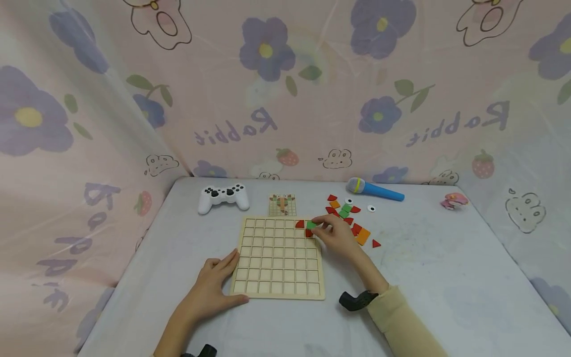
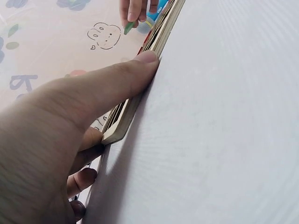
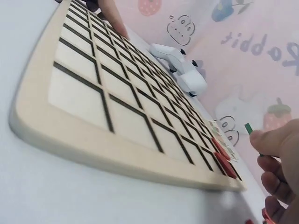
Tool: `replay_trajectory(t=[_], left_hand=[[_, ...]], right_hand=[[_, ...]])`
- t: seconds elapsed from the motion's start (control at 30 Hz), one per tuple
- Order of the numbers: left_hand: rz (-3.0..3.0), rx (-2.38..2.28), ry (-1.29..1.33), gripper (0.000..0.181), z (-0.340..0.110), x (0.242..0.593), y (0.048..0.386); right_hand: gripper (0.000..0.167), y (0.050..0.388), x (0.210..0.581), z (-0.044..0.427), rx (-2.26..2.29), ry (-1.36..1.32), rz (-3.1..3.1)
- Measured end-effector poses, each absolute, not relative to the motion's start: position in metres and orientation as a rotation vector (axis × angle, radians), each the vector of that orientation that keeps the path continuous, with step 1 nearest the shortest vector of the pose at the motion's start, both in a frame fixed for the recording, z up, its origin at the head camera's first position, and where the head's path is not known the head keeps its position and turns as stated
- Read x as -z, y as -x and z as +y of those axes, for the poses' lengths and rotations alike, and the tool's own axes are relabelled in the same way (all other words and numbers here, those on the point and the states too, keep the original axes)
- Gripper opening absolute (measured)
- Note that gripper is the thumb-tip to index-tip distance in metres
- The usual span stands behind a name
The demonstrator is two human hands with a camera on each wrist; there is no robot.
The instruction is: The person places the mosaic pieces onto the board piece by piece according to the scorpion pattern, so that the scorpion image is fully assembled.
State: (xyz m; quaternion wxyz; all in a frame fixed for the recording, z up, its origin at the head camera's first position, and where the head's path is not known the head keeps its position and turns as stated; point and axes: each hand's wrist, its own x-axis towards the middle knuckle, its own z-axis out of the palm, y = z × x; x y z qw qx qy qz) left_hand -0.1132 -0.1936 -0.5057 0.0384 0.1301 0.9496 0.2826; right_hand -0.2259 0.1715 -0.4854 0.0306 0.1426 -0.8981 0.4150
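Note:
A wooden grid board (image 1: 276,263) lies flat on the table. My left hand (image 1: 208,287) rests at its near left corner, straight fingers along the left edge and thumb against the front edge. Between thumb and fingers my right hand (image 1: 334,237) pinches a green square tile (image 1: 311,225), above the board's far right corner. In the right wrist view, the green tile (image 3: 249,128) is edge-on and apart from the board. Two red pieces sit in the far right cells: a rounded red piece (image 1: 300,224) and another red piece (image 1: 308,233), partly hidden by my fingers.
Loose red, green and orange pieces lie right of the board, including an orange square (image 1: 363,236). Behind it is a small pattern card (image 1: 282,205). A white game controller (image 1: 223,197), a blue toy microphone (image 1: 382,191) and a pink item (image 1: 454,200) lie farther back.

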Motion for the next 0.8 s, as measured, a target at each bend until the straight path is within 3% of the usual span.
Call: replay_trajectory(t=[0.8], left_hand=[[2.911, -0.872, -0.402, 0.112, -0.194, 0.506, 0.114]], right_hand=[[0.025, 0.238, 0.510, 0.154, -1.162, -0.658, -2.761]])
